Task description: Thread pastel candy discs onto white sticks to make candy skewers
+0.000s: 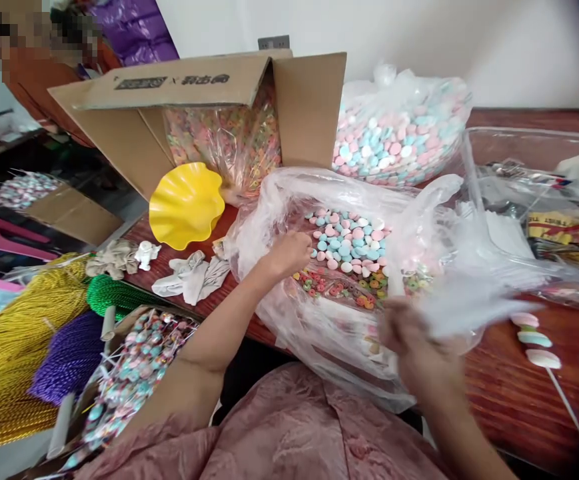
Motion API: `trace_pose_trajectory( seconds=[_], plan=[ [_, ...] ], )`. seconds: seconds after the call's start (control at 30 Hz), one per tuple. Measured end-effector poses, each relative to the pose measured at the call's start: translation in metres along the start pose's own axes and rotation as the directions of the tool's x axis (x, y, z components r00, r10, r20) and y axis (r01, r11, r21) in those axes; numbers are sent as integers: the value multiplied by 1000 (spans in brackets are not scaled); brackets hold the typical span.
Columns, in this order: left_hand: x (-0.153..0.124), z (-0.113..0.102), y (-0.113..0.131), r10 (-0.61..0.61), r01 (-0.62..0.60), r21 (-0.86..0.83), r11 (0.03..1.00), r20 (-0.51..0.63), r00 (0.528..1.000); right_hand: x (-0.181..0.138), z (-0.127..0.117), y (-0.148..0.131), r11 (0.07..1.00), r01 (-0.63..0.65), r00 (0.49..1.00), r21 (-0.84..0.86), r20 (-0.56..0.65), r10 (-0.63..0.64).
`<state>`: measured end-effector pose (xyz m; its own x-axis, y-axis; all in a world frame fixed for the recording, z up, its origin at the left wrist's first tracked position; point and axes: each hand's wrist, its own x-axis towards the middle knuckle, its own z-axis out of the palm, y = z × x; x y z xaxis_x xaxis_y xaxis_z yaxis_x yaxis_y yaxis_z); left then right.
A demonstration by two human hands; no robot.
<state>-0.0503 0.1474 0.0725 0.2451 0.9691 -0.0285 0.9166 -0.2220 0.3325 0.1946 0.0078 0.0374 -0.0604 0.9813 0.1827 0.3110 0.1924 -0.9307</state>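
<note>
As right fingers (393, 321) hold plastic (469, 308), packaging (562, 230) perhaps reads "TWIST".

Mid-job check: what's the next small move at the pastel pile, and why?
I'd probably have the left hand pinch one disc from the pastel pile: that hand is right at the pile's left edge, while the right hand seems occupied with a blurred whitish sheet. Whether the left already has a piece, I can't tell.
</note>
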Motion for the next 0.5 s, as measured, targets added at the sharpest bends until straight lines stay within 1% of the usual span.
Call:
trace_pose_trajectory(
  seconds=[0.07, 0.1, 0.13, 0.2, 0.3, 0.4, 0.5],
  plan=[
    [17, 3, 2, -34, 34, 9, 999, 39, 999, 18, 28, 23, 1000, -14, 1000, 27, 4, 13],
    [23, 8, 4, -30, 30, -4, 1000, 63, 998, 23, 35, 33, 999, -38, 999, 36, 17, 38],
    [26, 14, 6, -20, 22, -20, 1000, 84, 996, 26, 39, 42, 996, -68, 998, 50, -1, 68],
    [28, 28, 7, -11, 16, -43, 999, 101, 995, 24, 38, 54, 985, -139, 990, 104, -22, 142],
    [29, 43, 4, -33, 38, -64, 997, 72, 997, 15, 26, 59, 956, -219, 970, 194, -60, 234],
    [31, 46, -4, -26, 33, -80, 996, 86, 996, 10, 21, 55, 927, -259, 961, 270, -20, 275],
    [32, 44, -7, -12, 17, -47, 999, 94, 995, 10, 25, 55, 896, -299, 953, 330, 45, 301]
  ],
)
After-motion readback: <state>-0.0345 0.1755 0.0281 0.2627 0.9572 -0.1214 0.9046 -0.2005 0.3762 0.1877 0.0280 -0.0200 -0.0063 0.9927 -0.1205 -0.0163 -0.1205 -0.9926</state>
